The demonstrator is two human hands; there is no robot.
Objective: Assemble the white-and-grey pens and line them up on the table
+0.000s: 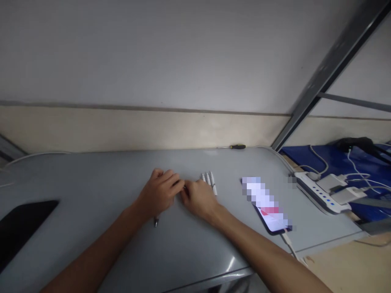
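Near the middle of the grey table (122,252), my left hand (163,190) and my right hand (197,197) meet, fingers curled and fingertips close together. Whatever they pinch is mostly hidden; only a tiny light bit shows between them. Several white pens (213,183) lie side by side just behind and right of my right hand, partly covered by it. A small dark, metallic-tipped object (156,222) pokes out below my left hand, and I cannot tell whether that hand touches it.
A lit phone (269,211) with a white cable lies to the right. Beyond it sits a white power strip (320,193) with plugged-in chargers. A screwdriver (237,146) rests by the wall. At the left edge is a black flat object (24,224). A metal post (305,101) rises at the back right.
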